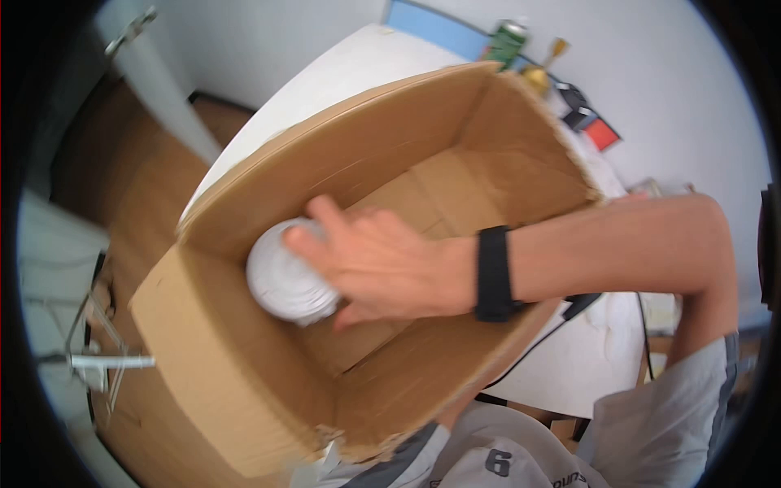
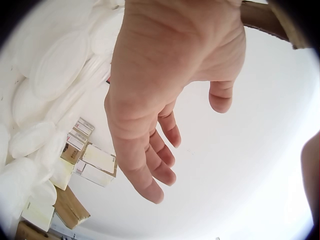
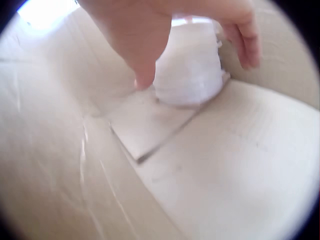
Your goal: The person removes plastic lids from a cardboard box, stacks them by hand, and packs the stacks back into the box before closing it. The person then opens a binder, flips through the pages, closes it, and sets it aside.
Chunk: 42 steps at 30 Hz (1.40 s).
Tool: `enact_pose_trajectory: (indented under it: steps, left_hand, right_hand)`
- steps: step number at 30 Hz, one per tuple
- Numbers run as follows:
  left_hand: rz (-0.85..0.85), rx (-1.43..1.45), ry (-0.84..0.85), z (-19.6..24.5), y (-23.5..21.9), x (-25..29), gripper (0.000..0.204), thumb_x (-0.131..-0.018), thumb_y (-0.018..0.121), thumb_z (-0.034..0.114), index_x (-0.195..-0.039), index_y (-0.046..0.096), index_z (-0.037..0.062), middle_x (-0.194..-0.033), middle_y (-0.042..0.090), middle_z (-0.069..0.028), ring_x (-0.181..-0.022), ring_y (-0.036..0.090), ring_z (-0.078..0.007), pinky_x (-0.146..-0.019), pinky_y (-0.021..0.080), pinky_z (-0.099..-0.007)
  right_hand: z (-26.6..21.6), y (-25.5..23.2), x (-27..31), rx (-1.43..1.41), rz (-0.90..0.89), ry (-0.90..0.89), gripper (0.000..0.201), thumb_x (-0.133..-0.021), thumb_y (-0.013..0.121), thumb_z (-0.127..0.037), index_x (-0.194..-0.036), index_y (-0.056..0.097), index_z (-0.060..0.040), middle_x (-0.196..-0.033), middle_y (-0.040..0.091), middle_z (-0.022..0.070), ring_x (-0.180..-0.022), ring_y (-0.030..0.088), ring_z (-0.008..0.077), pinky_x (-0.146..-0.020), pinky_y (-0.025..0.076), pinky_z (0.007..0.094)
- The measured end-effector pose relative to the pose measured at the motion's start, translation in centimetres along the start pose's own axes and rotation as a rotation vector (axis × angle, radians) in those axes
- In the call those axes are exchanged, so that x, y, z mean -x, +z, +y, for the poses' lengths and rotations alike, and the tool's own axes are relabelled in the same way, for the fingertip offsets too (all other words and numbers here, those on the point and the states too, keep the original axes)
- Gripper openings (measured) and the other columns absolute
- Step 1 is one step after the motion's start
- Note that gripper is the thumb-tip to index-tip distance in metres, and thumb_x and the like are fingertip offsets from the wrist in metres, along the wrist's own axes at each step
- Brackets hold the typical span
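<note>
A cardboard box (image 1: 423, 187) stands open in the head view, tilted toward the person. At its left end, inside, sits a round white stack of thin layered pieces (image 1: 286, 276), blurred. My right hand (image 1: 382, 260) reaches down over this stack with fingers spread. In the right wrist view, the thumb is beside one side of the white stack (image 3: 189, 65) and the fingers (image 3: 247, 47) hang on the other side, apart from it. My left hand (image 2: 165, 85) shows in the left wrist view, fingers loosely extended and holding nothing; the head view hides it.
Many white rounded pieces (image 2: 55, 65) are piled beside the left hand, near small labelled cartons (image 2: 97, 160). Behind the box, a green can (image 1: 506, 42) and a red-and-black item (image 1: 600, 132) stand on the white table (image 1: 325, 73). A black cable (image 1: 533, 350) runs by the box.
</note>
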<state>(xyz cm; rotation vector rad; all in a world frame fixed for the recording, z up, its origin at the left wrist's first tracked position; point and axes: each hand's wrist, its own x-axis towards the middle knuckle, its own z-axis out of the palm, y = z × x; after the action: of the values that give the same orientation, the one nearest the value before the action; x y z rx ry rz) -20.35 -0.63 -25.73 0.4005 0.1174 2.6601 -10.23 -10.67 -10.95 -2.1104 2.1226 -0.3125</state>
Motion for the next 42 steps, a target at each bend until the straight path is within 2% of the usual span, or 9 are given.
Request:
enact_pose_trajectory:
  steps: [4, 7, 9, 12, 17, 24, 34, 36, 42]
  left_hand:
    - [-0.201, 0.009, -0.215, -7.1, 5.4, -9.5, 0.043, -0.104, 0.058, 0.042, -0.130, 0.061, 0.0072, -0.123, 0.064, -0.0155, -0.109, 0.065, -0.0275, -0.097, 0.054, -0.0471]
    - [-0.032, -0.036, -0.301, -7.2, 9.1, -12.3, 0.027, -0.103, 0.061, 0.034, -0.114, 0.067, 0.0099, -0.103, 0.070, -0.0074, -0.088, 0.065, -0.0173, -0.079, 0.055, -0.0338]
    - [0.104, -0.093, -0.251, -5.8, 9.1, -12.2, 0.024, -0.102, 0.065, 0.034, -0.103, 0.064, 0.0103, -0.087, 0.064, 0.0000, -0.071, 0.058, -0.0121, -0.059, 0.046, -0.0262]
    - [0.178, -0.123, -0.180, -5.8, 8.4, -12.9, 0.019, -0.101, 0.066, 0.030, -0.096, 0.059, 0.0122, -0.073, 0.052, 0.0038, -0.059, 0.046, -0.0094, -0.048, 0.035, -0.0245]
    - [0.599, -0.319, 0.216, -5.2, 8.0, -13.3, 0.015, -0.100, 0.061, 0.022, -0.093, 0.051, 0.0117, -0.069, 0.043, 0.0045, -0.050, 0.035, -0.0079, -0.042, 0.025, -0.0264]
    - [0.688, -0.590, 0.407, -4.8, 9.1, -12.9, 0.016, -0.102, 0.058, 0.023, -0.093, 0.051, 0.0116, -0.066, 0.041, 0.0042, -0.047, 0.033, -0.0067, -0.041, 0.023, -0.0262]
    - [0.874, -1.034, 0.727, -1.6, 5.0, -12.9, 0.016, -0.099, 0.063, 0.019, -0.089, 0.055, 0.0083, -0.070, 0.052, 0.0013, -0.050, 0.044, -0.0080, -0.045, 0.034, -0.0258]
    - [0.763, -1.492, 1.045, -1.3, 4.6, -12.9, 0.010, -0.097, 0.064, 0.014, -0.095, 0.060, 0.0048, -0.079, 0.062, -0.0027, -0.064, 0.057, -0.0124, -0.058, 0.048, -0.0283]
    - [0.681, -1.802, 0.849, -2.1, 5.0, -13.1, 0.019, -0.092, 0.066, 0.010, -0.109, 0.065, 0.0011, -0.099, 0.069, -0.0105, -0.092, 0.068, -0.0227, -0.080, 0.055, -0.0366]
  right_hand:
    - [-0.8, -14.3, 2.4, 0.186, -0.157, 0.013, 0.096, -0.071, 0.091, -0.052, -0.135, 0.048, 0.0059, -0.100, 0.068, 0.0287, -0.097, 0.072, 0.0383, -0.071, 0.059, 0.0447]
    - [1.6, -27.5, 9.7, 0.004, -0.233, 0.576, 0.071, -0.088, 0.074, -0.059, -0.121, 0.068, 0.0038, -0.097, 0.075, 0.0177, -0.095, 0.074, 0.0331, -0.080, 0.059, 0.0414]
    - [8.2, -30.3, 16.2, -0.151, 0.503, 0.650, 0.052, -0.098, 0.069, -0.041, -0.132, 0.062, -0.0012, -0.116, 0.073, 0.0120, -0.106, 0.071, 0.0299, -0.095, 0.058, 0.0380]
    - [19.4, -26.6, 28.6, 0.432, 0.758, 0.846, 0.046, -0.096, 0.073, -0.043, -0.110, 0.069, 0.0003, -0.101, 0.076, 0.0163, -0.095, 0.074, 0.0259, -0.083, 0.058, 0.0362]
    - [28.6, -15.6, 43.0, 0.034, 0.215, 1.303, 0.045, -0.089, 0.077, -0.040, -0.107, 0.073, 0.0014, -0.101, 0.076, 0.0181, -0.096, 0.072, 0.0296, -0.086, 0.056, 0.0400]
    - [30.5, -8.9, 35.4, 0.126, 0.496, 0.660, 0.049, -0.086, 0.079, -0.038, -0.115, 0.067, -0.0002, -0.113, 0.070, 0.0220, -0.100, 0.070, 0.0372, -0.086, 0.057, 0.0463]
    - [28.3, -6.6, 26.3, 0.347, 0.036, 0.763, 0.054, -0.087, 0.075, -0.036, -0.130, 0.061, -0.0066, -0.122, 0.061, 0.0226, -0.106, 0.068, 0.0412, -0.092, 0.056, 0.0502]
    - [27.7, -6.8, 28.1, 0.247, 0.131, 0.729, 0.042, -0.091, 0.071, -0.030, -0.124, 0.065, -0.0046, -0.116, 0.065, 0.0231, -0.104, 0.068, 0.0404, -0.090, 0.055, 0.0495]
    - [24.0, -10.9, 35.3, -0.088, 0.573, 0.823, 0.034, -0.097, 0.064, -0.022, -0.121, 0.068, 0.0011, -0.116, 0.070, 0.0225, -0.103, 0.067, 0.0383, -0.090, 0.053, 0.0459]
